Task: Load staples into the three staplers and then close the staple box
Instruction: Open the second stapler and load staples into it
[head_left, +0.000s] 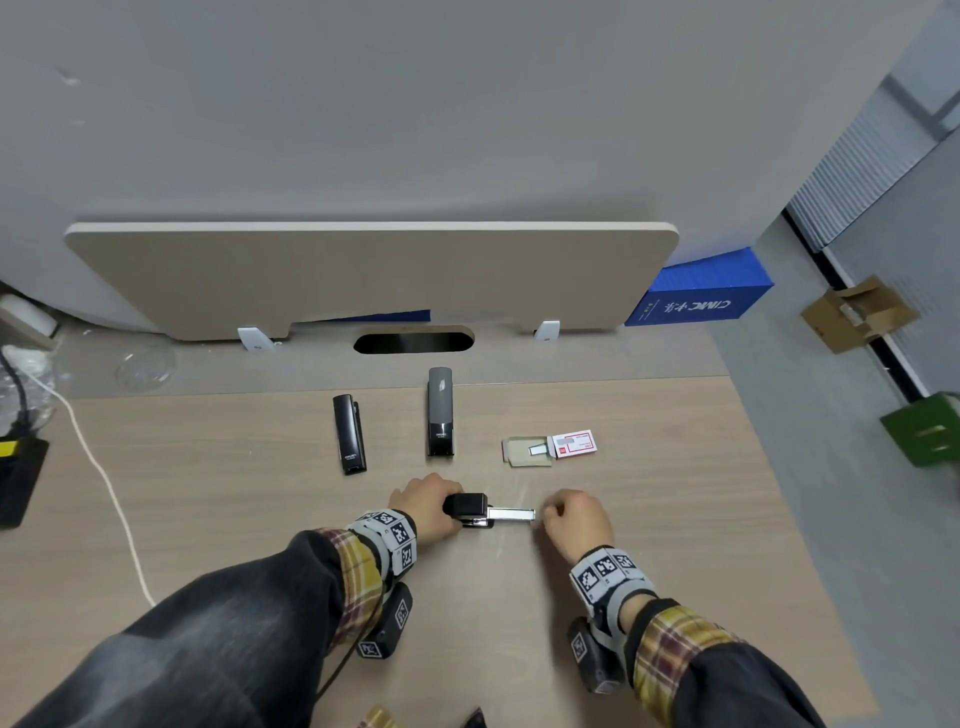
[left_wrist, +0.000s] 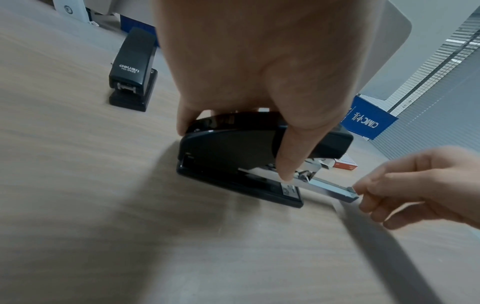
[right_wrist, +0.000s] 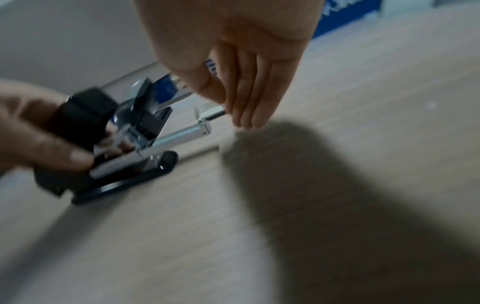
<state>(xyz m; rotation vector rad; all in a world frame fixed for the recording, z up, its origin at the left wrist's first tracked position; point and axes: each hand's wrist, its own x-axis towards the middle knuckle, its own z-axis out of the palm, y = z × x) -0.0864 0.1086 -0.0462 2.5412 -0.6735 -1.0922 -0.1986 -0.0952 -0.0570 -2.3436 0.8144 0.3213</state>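
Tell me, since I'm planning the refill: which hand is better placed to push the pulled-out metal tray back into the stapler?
Right, probably. The right hand is at the free end of the metal tray, its fingertips at the tip. The left hand grips the stapler and steadies it on the desk.

Even, soft light; head view bends at edges. Wrist views motion-blurred, esp. right; broad shadows, probably from arms.

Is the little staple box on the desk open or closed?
Open. The staple box lies on the desk with its inner tray slid out to the left, a strip of staples showing.
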